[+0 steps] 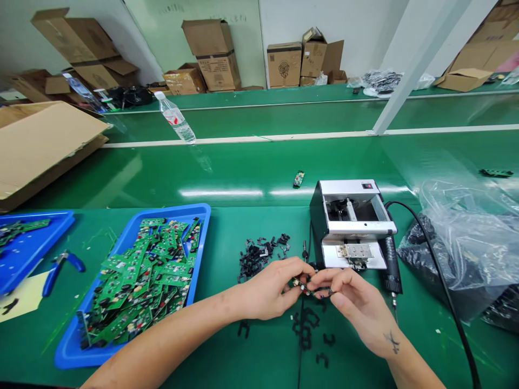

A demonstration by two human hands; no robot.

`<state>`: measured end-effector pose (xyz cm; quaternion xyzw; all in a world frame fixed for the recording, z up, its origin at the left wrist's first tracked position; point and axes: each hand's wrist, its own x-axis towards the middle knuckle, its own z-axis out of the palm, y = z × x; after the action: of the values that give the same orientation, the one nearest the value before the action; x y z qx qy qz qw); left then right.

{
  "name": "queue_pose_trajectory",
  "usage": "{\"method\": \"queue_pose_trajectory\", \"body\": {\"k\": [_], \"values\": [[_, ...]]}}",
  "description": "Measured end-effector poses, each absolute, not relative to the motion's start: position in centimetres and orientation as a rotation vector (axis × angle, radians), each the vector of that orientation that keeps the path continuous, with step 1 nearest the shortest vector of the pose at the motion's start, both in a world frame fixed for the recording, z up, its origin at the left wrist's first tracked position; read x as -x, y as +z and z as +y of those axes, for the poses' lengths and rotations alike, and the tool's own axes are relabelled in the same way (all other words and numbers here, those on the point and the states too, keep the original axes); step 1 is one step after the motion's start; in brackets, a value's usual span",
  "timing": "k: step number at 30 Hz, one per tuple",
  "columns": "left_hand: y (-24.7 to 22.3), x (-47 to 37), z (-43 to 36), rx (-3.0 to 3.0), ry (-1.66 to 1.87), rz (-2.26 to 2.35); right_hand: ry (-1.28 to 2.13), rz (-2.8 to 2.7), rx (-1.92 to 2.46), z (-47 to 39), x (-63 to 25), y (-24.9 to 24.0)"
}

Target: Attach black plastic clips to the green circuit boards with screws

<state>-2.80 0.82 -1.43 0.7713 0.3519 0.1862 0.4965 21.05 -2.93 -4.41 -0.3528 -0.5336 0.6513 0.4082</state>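
Observation:
Both of my hands meet over the green bench, just in front of a silver and black bench machine (352, 229). Between thumb and fingers, my left hand (278, 286) pinches one end of a small circuit board (302, 285). At the board's other end the fingertips of my right hand (352, 294) are closed, with a small dark part showing at them. Fingers cover much of the board. Beyond my left hand lies a heap of small black plastic parts (255, 256). Below my hands several black clip-shaped pieces (306, 324) are scattered on the bench.
A blue tray (206, 237) piled with circuit boards stands left, near blue-handled pliers (60, 267) and a second blue tray (24, 265). An electric screwdriver (391, 265) and black cable (441, 275) flank the machine. Plastic bags (466, 243) lie right. A water bottle (176, 119) stands behind.

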Motion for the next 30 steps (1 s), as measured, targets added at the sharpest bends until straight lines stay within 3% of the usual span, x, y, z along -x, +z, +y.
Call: {"method": "queue_pose_trajectory", "body": {"k": [7, 21, 30], "values": [[-2.5, 2.7, 1.2, -1.209, 0.346, 0.913, 1.378, -1.737, 1.279, -1.7, -23.4, -4.4], [-0.3, 2.3, -0.5, -1.708, 0.214, 1.084, 1.348, -1.867, 1.315, -2.2, -22.3, -4.9], [-0.2, 2.2, -0.5, -1.782, 0.209, 1.065, 1.059, -1.946, 1.305, -2.1, -21.8, -4.8]]}}
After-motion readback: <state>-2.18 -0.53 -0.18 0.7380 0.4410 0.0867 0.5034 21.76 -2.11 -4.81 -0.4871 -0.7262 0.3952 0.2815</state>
